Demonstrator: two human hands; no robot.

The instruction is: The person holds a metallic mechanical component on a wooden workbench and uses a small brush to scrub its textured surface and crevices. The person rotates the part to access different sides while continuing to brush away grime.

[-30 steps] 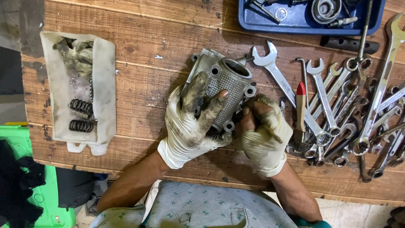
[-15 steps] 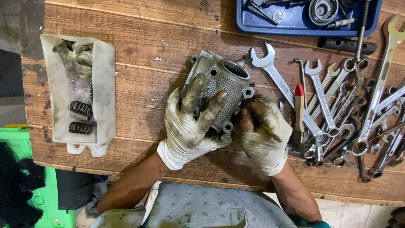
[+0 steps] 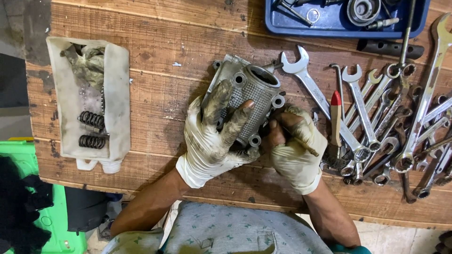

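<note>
Head cam, looking down at a wooden workbench. Left hand, in a dirty white glove, lies over an aluminium finned engine cylinder, fingers spread and clamped round its body. The cylinder rests on the bench under those fingers, bore facing away. Right hand, also gloved, sits just right of the left fingertips, fist clenched on a thin stick-like tool pressed to the cylinder's side.

Risk, as a judgement: greasy gloves could slip, so the tool might skid off and scratch the casting or jab the left fingers.

Right of the right hand: a pile of spanners and a red-tipped brush. Beyond the fingertips: a blue tray, cut off by the frame top. Well left: a cut-open white jug with coil springs.

Hard to see: tool tip, hidden behind hand & cylinder.
</note>
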